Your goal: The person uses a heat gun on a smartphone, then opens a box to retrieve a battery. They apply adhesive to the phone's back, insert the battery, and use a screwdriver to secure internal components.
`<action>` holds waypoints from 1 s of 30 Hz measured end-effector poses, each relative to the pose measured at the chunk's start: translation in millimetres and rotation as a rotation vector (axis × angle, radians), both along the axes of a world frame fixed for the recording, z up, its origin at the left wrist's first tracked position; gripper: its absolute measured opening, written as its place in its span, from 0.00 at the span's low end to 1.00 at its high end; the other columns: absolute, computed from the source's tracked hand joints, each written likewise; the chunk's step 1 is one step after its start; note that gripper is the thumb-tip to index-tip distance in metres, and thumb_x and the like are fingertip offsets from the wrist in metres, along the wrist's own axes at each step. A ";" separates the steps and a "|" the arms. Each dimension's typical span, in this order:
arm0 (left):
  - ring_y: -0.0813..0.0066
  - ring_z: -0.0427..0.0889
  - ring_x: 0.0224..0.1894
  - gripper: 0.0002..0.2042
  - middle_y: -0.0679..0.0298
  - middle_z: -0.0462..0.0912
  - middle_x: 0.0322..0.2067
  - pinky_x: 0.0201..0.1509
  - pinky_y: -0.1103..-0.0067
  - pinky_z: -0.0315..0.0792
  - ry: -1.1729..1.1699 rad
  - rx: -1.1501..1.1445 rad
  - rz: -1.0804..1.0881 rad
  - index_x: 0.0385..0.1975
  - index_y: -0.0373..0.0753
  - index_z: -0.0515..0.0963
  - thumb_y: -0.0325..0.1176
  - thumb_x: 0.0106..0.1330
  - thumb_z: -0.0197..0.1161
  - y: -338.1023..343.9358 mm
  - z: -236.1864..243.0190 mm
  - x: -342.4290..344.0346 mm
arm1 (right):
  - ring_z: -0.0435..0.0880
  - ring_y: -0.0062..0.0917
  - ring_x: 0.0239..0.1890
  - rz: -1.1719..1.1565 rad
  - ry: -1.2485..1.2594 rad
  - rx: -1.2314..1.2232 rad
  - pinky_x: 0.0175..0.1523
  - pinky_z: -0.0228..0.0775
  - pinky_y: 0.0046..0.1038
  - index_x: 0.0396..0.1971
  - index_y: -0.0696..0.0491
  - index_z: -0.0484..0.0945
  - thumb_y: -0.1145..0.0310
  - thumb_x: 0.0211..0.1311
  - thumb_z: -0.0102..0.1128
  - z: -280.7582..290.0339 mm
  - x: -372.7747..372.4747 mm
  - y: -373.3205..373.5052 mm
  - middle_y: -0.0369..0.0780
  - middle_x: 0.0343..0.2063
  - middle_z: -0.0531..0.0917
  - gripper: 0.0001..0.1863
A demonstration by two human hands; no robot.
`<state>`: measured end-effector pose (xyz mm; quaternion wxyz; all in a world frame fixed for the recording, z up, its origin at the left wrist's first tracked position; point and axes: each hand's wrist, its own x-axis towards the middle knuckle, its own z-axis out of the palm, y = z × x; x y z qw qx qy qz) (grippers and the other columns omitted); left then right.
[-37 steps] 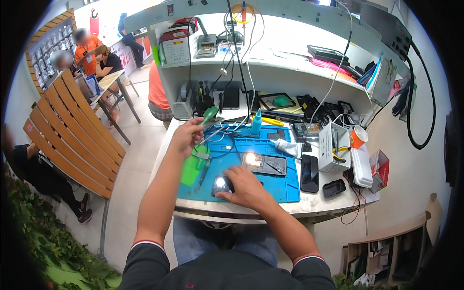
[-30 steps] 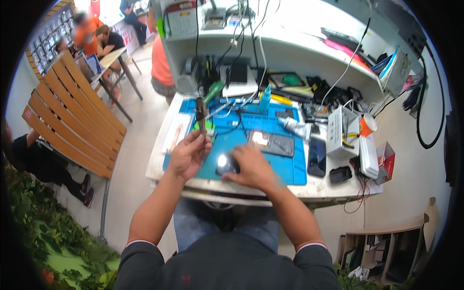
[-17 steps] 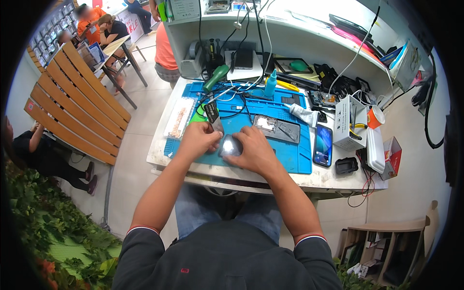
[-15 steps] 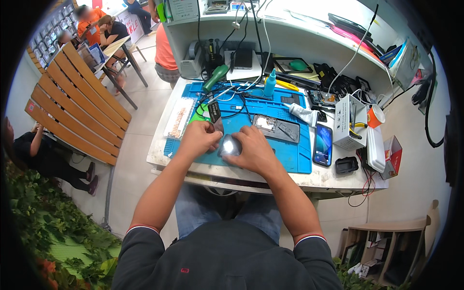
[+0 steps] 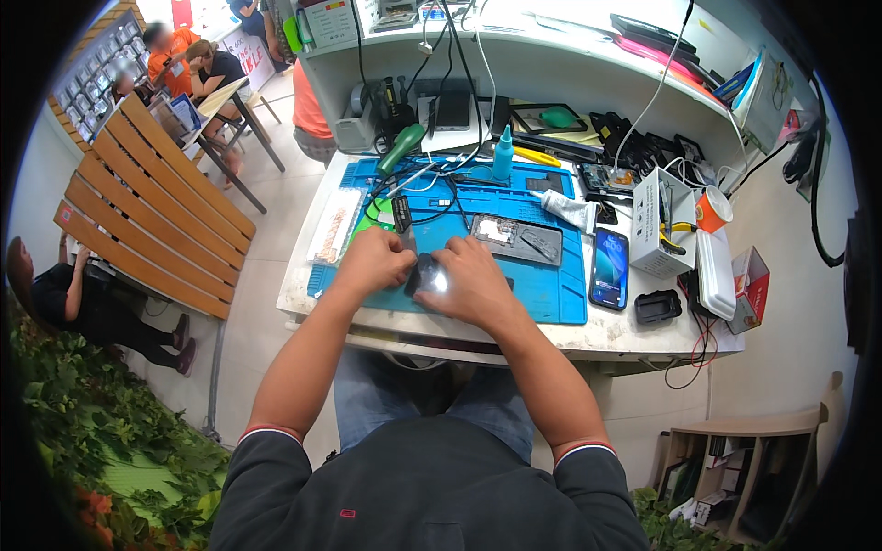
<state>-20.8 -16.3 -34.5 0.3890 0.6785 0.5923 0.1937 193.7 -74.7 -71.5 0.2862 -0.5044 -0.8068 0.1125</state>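
Both my hands meet over the front of a blue work mat (image 5: 551,294) on the white bench. My left hand (image 5: 372,262) grips a thin dark hand tool (image 5: 402,219) that sticks up and away from my fist. My right hand (image 5: 464,285) is closed around a small dark device (image 5: 425,275) with a shiny glare spot, held flat on the mat. The tool's tip is hidden between my hands. Behind them on the mat lies an opened phone body (image 5: 516,239).
A lit smartphone (image 5: 609,268) and a small black case (image 5: 658,306) lie at the right. A white box of tools (image 5: 661,225), an orange cup (image 5: 712,209), a blue bottle (image 5: 503,153), a white tube (image 5: 565,208) and cables crowd the back. People sit at a table far left.
My left hand came back from reaching toward the rear of the mat, carrying the dark tool, and joined my right hand at the small device. The view shifted downward.
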 end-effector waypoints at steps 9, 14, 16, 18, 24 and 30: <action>0.70 0.94 0.27 0.12 0.55 0.91 0.25 0.30 0.76 0.87 -0.018 -0.019 0.016 0.29 0.28 0.87 0.32 0.69 0.73 0.8 -2.4 -1.7 | 0.81 0.44 0.57 0.008 0.008 -0.005 0.66 0.73 0.43 0.53 0.58 0.90 0.47 0.52 0.86 1.5 0.3 -2.0 0.47 0.49 0.85 0.36; 0.70 0.93 0.26 0.12 0.55 0.90 0.23 0.29 0.76 0.86 0.003 0.004 0.019 0.28 0.28 0.86 0.33 0.68 0.73 0.5 -2.0 0.4 | 0.81 0.44 0.57 0.001 0.010 0.002 0.66 0.73 0.44 0.53 0.58 0.90 0.46 0.51 0.86 -1.2 -0.1 -0.9 0.47 0.48 0.85 0.36; 0.70 0.93 0.25 0.13 0.55 0.90 0.22 0.28 0.76 0.85 0.035 0.051 -0.003 0.27 0.28 0.86 0.33 0.67 0.73 1.3 -1.7 7.7 | 0.82 0.45 0.56 0.000 0.000 0.004 0.65 0.74 0.44 0.52 0.58 0.91 0.46 0.51 0.85 -2.0 6.1 -0.7 0.48 0.47 0.86 0.35; 0.69 0.92 0.23 0.13 0.54 0.90 0.21 0.29 0.73 0.84 0.085 0.078 -0.007 0.27 0.28 0.87 0.34 0.65 0.73 2.0 -1.4 11.0 | 0.82 0.46 0.56 -0.004 -0.034 0.000 0.64 0.74 0.45 0.50 0.57 0.91 0.45 0.51 0.85 -1.7 4.5 1.9 0.49 0.46 0.86 0.34; 0.46 0.92 0.31 0.14 0.44 0.89 0.25 0.41 0.61 0.85 0.332 0.304 -0.010 0.26 0.30 0.89 0.38 0.59 0.73 -3.4 -3.9 16.0 | 0.82 0.47 0.58 0.011 -0.010 0.018 0.65 0.73 0.46 0.40 0.61 0.90 0.47 0.51 0.84 2.3 -3.4 -0.5 0.51 0.47 0.86 0.30; 0.40 0.92 0.36 0.13 0.41 0.90 0.30 0.45 0.55 0.85 0.552 0.434 -0.058 0.29 0.31 0.90 0.38 0.58 0.76 -13.8 12.6 39.4 | 0.81 0.46 0.57 0.002 0.039 0.022 0.65 0.72 0.45 0.39 0.61 0.90 0.50 0.50 0.84 -2.8 -1.0 -0.3 0.50 0.45 0.86 0.29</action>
